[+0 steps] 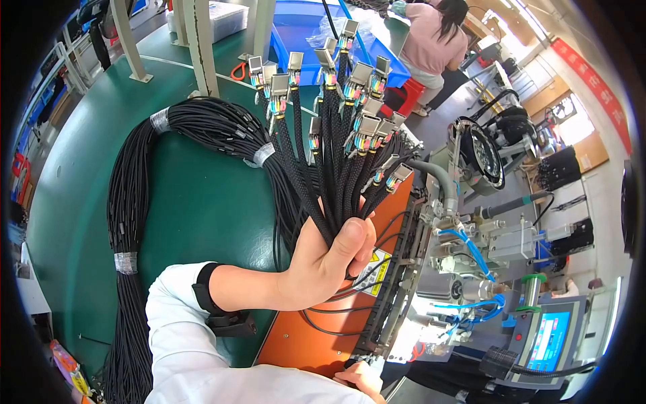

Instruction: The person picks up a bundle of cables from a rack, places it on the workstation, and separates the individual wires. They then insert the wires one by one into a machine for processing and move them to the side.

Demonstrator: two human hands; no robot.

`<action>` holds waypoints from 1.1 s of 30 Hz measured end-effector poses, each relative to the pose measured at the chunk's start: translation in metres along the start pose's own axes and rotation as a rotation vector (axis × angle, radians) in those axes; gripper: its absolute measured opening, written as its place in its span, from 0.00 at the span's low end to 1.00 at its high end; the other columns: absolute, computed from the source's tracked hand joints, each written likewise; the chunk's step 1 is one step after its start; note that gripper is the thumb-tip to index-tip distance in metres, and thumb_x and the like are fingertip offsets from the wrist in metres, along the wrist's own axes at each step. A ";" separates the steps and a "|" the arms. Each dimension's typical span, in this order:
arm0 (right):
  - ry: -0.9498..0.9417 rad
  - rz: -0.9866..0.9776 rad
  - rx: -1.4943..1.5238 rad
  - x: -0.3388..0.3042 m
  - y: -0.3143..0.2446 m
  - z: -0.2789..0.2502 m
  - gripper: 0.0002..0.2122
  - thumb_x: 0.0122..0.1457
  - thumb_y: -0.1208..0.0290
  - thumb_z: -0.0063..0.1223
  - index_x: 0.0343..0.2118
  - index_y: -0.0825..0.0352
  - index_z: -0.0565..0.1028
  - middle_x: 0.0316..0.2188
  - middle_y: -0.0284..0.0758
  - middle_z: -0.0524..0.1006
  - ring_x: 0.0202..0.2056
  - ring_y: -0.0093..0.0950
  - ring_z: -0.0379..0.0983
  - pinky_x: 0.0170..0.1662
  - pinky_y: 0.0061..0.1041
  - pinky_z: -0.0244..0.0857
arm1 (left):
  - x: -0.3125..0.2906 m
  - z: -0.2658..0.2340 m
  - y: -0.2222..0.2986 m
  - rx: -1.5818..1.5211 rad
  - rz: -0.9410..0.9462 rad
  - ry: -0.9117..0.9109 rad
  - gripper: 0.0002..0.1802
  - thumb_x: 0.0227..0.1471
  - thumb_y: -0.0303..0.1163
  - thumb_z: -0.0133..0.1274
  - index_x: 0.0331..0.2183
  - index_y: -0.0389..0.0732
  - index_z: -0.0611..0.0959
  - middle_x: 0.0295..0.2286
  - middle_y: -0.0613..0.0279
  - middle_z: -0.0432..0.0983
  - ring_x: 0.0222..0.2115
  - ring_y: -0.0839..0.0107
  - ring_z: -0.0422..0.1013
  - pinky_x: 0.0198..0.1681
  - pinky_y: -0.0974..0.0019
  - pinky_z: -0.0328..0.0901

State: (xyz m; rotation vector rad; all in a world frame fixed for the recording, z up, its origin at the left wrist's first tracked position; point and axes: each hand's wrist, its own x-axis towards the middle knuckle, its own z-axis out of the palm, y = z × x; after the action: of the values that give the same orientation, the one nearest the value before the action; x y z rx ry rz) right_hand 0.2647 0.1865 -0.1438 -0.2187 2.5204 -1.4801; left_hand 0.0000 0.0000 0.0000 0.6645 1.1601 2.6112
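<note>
My left hand point(330, 259) is closed around a bunch of black braided cables point(330, 175), held upright in front of me. Metal connectors point(363, 128) with multicoloured wires at their bases fan out at the top ends. Behind the fist, more black cable runs left into a long thick bundle point(128, 195), bound at intervals with clear wrap, curving over the green table. At the lower edge my right hand point(363, 378) is partly in view beside the near end of the machine; whatever its fingers touch is hard to make out.
An orange machine panel point(303, 340) adjoins the green table point(208, 202). To the right stand pneumatic parts with blue tubes point(471, 252) and a control screen point(550, 340). Blue bin point(293, 34), orange-handled tool point(239, 71) and metal posts point(202, 47) are farther back. A person in pink point(434, 40) sits beyond.
</note>
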 end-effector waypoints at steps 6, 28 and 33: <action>-0.560 0.053 -0.239 0.021 -0.037 -0.026 0.08 0.58 0.67 0.53 0.36 0.64 0.76 0.26 0.36 0.76 0.30 0.30 0.74 0.32 0.31 0.66 | 0.014 -0.002 -0.025 0.271 0.159 -0.159 0.21 0.66 0.43 0.30 0.30 0.37 0.66 0.20 0.65 0.63 0.17 0.77 0.59 0.20 0.71 0.56; 1.844 0.661 0.164 -0.410 0.094 -0.173 0.19 0.50 0.69 0.62 0.45 0.69 0.73 0.33 0.34 0.78 0.35 0.22 0.74 0.36 0.20 0.68 | 0.023 0.118 0.009 1.193 1.155 -0.423 0.16 0.58 0.24 0.47 0.47 0.27 0.70 0.44 0.42 0.69 0.42 0.53 0.70 0.46 0.55 0.66; 1.798 0.839 -0.171 -0.431 0.220 -0.212 0.34 0.44 0.63 0.70 0.53 0.70 0.67 0.46 0.37 0.74 0.47 0.25 0.69 0.48 0.28 0.64 | -0.074 0.232 -0.014 1.065 0.917 -1.445 0.12 0.44 0.17 0.50 0.35 0.34 0.77 0.38 0.49 0.69 0.35 0.52 0.68 0.39 0.52 0.63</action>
State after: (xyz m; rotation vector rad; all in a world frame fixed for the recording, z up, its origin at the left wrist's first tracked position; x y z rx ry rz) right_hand 0.6227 0.5721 -0.1901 2.7998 2.6780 -1.0172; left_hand 0.1770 0.1333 0.1027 2.9704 1.5836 0.6952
